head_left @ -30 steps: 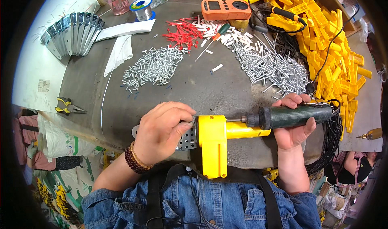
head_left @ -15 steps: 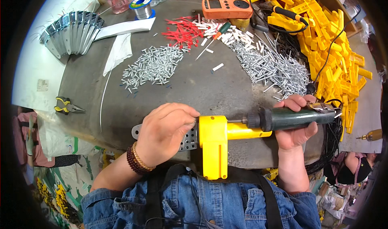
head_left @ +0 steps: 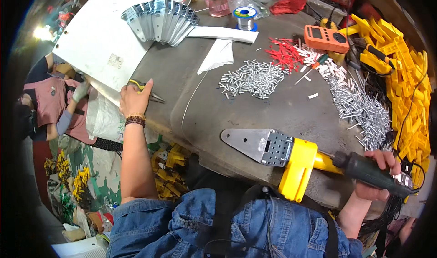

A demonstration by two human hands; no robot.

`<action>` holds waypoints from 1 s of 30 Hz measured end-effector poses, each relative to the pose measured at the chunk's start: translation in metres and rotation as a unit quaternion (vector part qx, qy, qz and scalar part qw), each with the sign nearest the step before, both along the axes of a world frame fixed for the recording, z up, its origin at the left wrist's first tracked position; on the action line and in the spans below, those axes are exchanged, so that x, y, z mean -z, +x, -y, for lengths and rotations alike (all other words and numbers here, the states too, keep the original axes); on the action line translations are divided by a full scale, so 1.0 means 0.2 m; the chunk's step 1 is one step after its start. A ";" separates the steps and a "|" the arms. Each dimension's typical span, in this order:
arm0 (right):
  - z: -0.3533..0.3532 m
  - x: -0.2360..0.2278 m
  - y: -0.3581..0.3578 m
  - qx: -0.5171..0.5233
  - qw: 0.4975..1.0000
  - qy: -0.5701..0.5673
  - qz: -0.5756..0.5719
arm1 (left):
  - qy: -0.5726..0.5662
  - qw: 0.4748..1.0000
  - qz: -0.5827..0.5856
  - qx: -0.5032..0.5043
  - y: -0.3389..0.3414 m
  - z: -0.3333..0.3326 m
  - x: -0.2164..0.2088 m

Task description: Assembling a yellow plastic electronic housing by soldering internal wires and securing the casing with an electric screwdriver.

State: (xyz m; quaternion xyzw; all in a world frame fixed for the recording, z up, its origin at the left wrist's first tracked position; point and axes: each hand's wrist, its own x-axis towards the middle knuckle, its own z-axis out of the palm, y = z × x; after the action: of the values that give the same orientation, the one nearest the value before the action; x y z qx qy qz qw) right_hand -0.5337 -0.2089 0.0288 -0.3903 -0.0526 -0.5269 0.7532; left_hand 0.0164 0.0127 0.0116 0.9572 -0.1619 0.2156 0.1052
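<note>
My left hand (head_left: 133, 102) is closed over the handles of yellow-and-black pliers (head_left: 157, 97) at the left side of the bench; their pointed jaws stick out to the right. My right hand (head_left: 374, 178) wraps round a dark green electric screwdriver (head_left: 362, 169), whose tip points left at a yellow plastic housing (head_left: 298, 169). A perforated metal heating plate with a pointed silver sole (head_left: 243, 143) extends left from that housing. The yellow piece rests at the bench's near edge, close to my body, and my left hand is off it.
Screws lie in a pile (head_left: 255, 78), with longer ones (head_left: 359, 103) to the right. Red sleeves (head_left: 284, 53), an orange multimeter (head_left: 325, 38), a solder spool (head_left: 246, 19) and fanned metal plates (head_left: 159, 21) stand farther back. Yellow housings (head_left: 409, 85) heap at right. Another person (head_left: 54, 98) sits at left.
My left hand has left the yellow housing and metal plate and reached left to the pliers. The view has swung left; my right hand still holds the screwdriver, now tilted downward to the right.
</note>
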 end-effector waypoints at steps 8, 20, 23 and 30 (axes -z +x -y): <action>-0.06 -0.10 -0.12 0.018 0.999 0.017 0.039 | -0.171 0.945 -0.020 0.277 0.37 -0.31 0.11; -0.23 0.07 -0.04 0.005 0.993 0.119 0.023 | -0.569 0.213 -0.603 0.518 -0.65 0.16 -0.37; -0.24 0.09 -0.04 0.022 0.989 0.143 0.023 | -0.525 0.347 -0.579 0.517 -1.02 0.40 -0.36; -0.24 0.08 -0.01 0.032 0.984 0.172 0.028 | -0.475 0.457 -0.508 0.555 -1.33 0.53 -0.35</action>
State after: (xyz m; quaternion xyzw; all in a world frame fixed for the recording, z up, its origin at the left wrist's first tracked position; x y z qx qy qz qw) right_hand -0.5362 -0.1615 0.0125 -0.2409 0.0301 -0.5626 0.7903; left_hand -0.2505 -0.0926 0.0812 0.4068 -0.4491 -0.3694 0.7045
